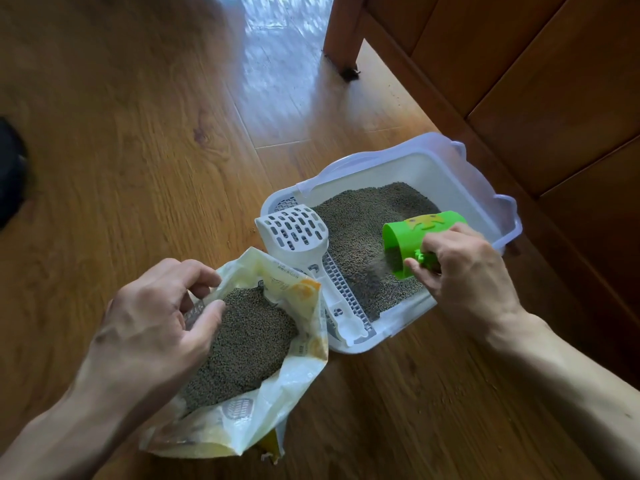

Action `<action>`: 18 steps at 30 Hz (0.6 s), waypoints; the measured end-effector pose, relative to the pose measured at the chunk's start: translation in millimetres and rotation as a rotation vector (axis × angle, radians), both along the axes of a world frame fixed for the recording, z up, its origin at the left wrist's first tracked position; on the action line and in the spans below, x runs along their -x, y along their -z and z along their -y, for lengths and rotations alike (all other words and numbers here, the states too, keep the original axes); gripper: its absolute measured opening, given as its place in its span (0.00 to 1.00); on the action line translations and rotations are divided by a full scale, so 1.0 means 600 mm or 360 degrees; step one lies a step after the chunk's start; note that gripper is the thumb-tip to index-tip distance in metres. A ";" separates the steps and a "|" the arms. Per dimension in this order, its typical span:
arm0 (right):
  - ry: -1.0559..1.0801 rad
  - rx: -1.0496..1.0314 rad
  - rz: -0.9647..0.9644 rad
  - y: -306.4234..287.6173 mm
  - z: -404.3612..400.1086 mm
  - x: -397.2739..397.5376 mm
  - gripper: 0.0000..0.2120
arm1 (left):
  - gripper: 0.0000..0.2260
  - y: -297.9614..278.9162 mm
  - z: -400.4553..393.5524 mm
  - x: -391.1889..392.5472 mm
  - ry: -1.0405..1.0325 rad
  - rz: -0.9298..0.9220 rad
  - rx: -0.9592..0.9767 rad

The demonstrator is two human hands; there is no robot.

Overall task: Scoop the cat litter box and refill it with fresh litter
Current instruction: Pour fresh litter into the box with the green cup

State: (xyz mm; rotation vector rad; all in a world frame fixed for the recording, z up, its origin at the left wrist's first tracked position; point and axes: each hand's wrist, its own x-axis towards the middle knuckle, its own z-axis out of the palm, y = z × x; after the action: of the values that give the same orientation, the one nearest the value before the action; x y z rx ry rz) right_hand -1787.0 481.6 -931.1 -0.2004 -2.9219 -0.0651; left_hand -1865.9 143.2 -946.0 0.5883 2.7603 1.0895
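Note:
A white litter box (446,174) with a translucent rim sits on the wooden floor, partly filled with grey-brown litter (360,230). My right hand (460,271) grips the handle of a green cup (415,237), tipped over the box with litter spilling from its mouth. A white slotted scoop (301,237) lies across the box's grated left ledge. My left hand (156,327) holds open the edge of a yellow-white litter bag (298,375), which stands just left of the box and has litter (242,344) inside.
Wooden furniture (519,81) with a leg (343,36) rises behind and to the right of the box. A dark object (10,174) lies at the left edge. Bare wooden floor (138,133) stretches to the left and behind.

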 end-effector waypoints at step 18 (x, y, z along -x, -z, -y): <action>0.0027 0.0877 -0.0389 -0.074 0.095 -0.019 0.12 | 0.11 -0.009 0.022 -0.002 0.0004 0.0023 0.0109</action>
State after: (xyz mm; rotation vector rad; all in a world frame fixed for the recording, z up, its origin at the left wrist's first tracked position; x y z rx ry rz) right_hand -1775.6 424.5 -886.6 -0.2921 -2.6242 0.7135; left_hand -1864.5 129.9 -940.6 0.5726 2.7712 0.9900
